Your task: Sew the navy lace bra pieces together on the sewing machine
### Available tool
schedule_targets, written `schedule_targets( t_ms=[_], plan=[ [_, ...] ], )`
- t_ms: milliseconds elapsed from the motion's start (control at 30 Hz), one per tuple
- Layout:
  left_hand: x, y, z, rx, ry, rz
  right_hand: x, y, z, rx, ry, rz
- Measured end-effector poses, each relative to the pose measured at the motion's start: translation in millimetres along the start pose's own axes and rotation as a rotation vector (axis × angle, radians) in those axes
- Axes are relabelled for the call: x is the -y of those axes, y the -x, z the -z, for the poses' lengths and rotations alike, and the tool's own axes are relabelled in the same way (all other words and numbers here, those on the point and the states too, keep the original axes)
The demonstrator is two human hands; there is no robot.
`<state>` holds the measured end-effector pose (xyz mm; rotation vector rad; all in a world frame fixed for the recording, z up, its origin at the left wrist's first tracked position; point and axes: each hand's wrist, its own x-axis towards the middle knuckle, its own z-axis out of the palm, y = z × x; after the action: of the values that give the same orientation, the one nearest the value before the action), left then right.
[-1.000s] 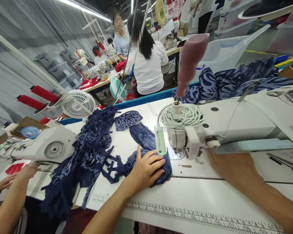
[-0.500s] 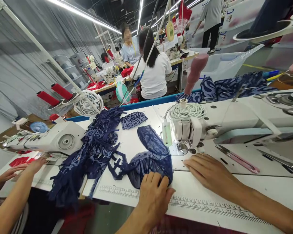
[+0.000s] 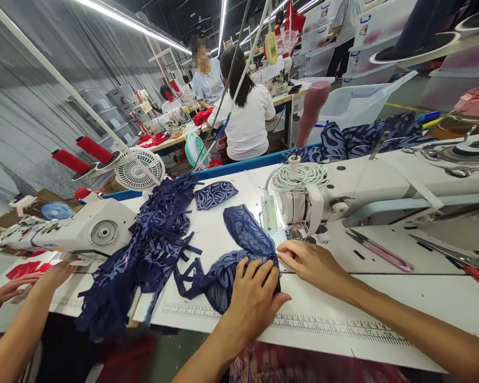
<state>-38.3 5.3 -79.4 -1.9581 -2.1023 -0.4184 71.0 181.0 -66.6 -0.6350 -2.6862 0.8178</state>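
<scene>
A navy lace garment piece (image 3: 219, 276) lies on the white sewing table, with a dark strap trailing to its left. On top of it my left hand (image 3: 253, 292) rests flat, fingers spread. My right hand (image 3: 311, 263) is at the piece's right edge beside the presser foot, thumb and forefinger pinched together on the cloth edge. Running up from that edge is a second patterned navy lace panel (image 3: 247, 229). The sewing machine head (image 3: 293, 205) stands just above my right hand. The needle area is partly hidden.
Pink-handled thread snips (image 3: 383, 252) and scissors (image 3: 443, 250) lie at the right. A heap of navy pieces (image 3: 143, 250) is on the left, near a small lace piece (image 3: 216, 195). A co-worker's hands (image 3: 43, 279) work at the left machine (image 3: 104, 229). A ruler strip (image 3: 315, 324) runs along the front.
My right hand has moved left to the lace edge and its fingers have closed there. My left hand has shifted slightly up over the cloth, fingers spreading. The view has shifted slightly.
</scene>
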Motion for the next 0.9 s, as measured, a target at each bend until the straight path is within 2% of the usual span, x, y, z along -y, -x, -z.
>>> schedule_targets(
  t_ms=[167, 300, 500, 633, 900],
  plan=[
    [-4.1, 2.4, 5.0, 0.002, 0.027, 0.024, 2.9, -3.1, -1.5, 0.007, -0.052, -0.044],
    [-2.7, -7.5, 6.7, -0.005, 0.062, 0.051, -3.5, -7.0, -0.2, 0.015, -0.078, -0.097],
    [1.1, -24.5, -3.4, -0.009, -0.022, 0.042, 4.0, -5.6, 0.7, 0.034, -0.069, -0.089],
    [2.3, -20.2, -10.0, -0.007, -0.011, 0.027, 10.9, -6.4, -1.6, 0.05, -0.051, -0.058],
    [4.0, -20.8, -3.2, 0.052, 0.081, 0.125, -2.9, -8.1, -3.6, 0.076, -0.001, -0.096]
  ],
)
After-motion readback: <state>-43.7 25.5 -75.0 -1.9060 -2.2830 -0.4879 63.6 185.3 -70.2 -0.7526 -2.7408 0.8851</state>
